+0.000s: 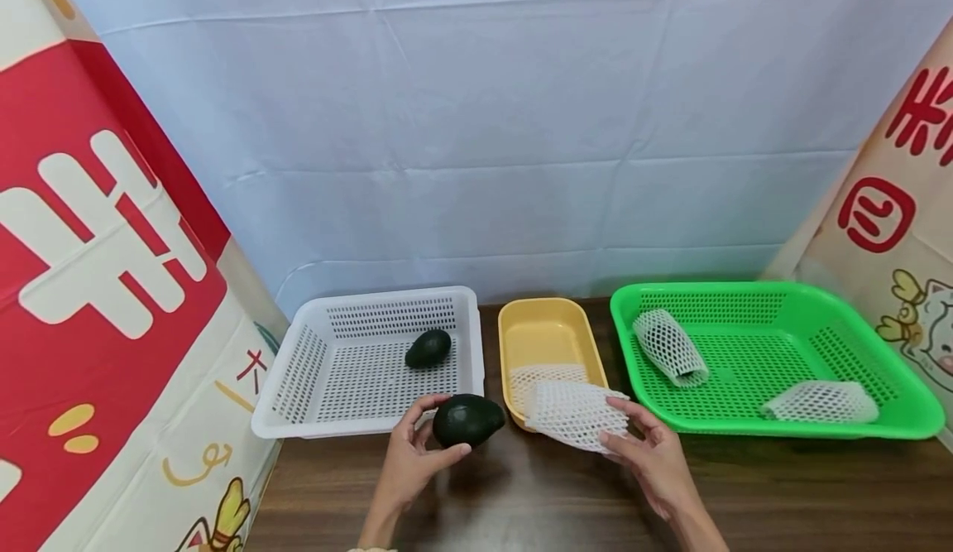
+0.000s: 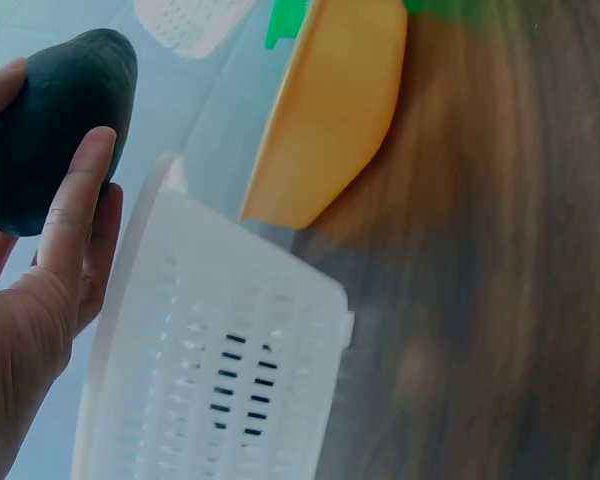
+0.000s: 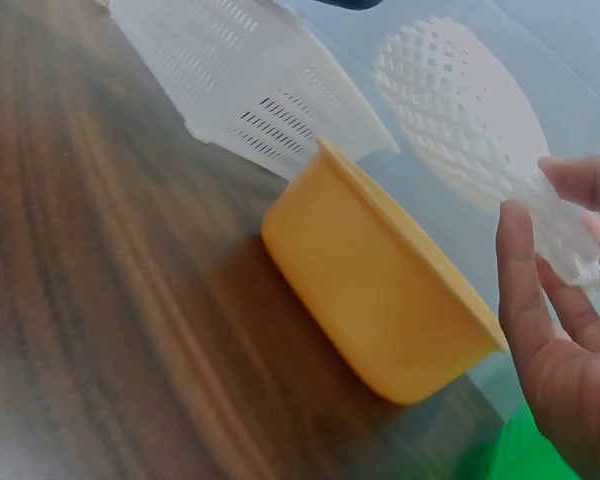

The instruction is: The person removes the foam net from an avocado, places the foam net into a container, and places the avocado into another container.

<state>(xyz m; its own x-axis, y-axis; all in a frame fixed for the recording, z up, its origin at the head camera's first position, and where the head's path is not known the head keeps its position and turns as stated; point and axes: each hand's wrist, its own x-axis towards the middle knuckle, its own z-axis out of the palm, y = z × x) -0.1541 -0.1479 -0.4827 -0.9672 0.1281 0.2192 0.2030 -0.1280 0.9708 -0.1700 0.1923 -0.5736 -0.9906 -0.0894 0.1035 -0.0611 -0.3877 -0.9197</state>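
Note:
A dark green avocado [image 1: 468, 420] is gripped between the thumb and fingers of my left hand [image 1: 414, 458], in front of the white basket's right corner. My right hand [image 1: 653, 458] pinches a white foam net sleeve [image 1: 572, 414] by its right end. In the right wrist view the net sleeve [image 3: 460, 110] looks hollow, its mouth turned towards the avocado. Held above the near end of the yellow tray [image 1: 547, 328], it partly covers another foam net [image 1: 547, 374] lying inside. Avocado and held sleeve are apart.
Left of the tray stands a white slotted basket [image 1: 365, 428] with one avocado [image 1: 428, 348] in it. A green basket [image 1: 782, 428] on the right holds two net-wrapped items [image 1: 670, 348]. All stand on a brown wooden table [image 1: 551, 502], backed by a pale cloth [image 1: 476, 122].

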